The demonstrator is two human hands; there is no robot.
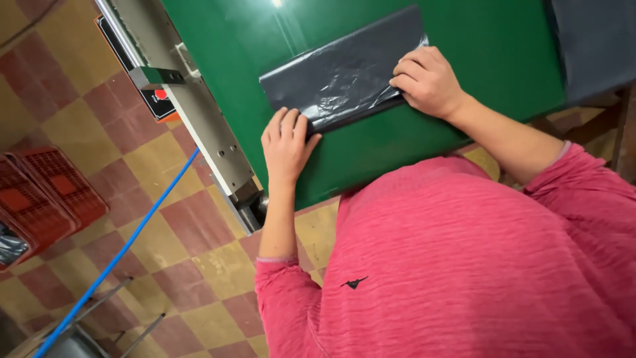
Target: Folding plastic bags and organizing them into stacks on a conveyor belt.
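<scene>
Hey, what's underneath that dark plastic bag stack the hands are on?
The dark plastic bag stack lies flat on the green table, with both hands, left and right, pressing it. Anything beneath it is covered.

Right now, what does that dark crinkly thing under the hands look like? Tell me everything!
The dark grey plastic sheet looks thin, shiny and wrinkled, like folded bag film. It lies flat, turned at a slant, on the green table. The left hand presses its near corner with fingers on top. The right hand holds down its other near edge. A fold runs along the side nearest the person.
</scene>
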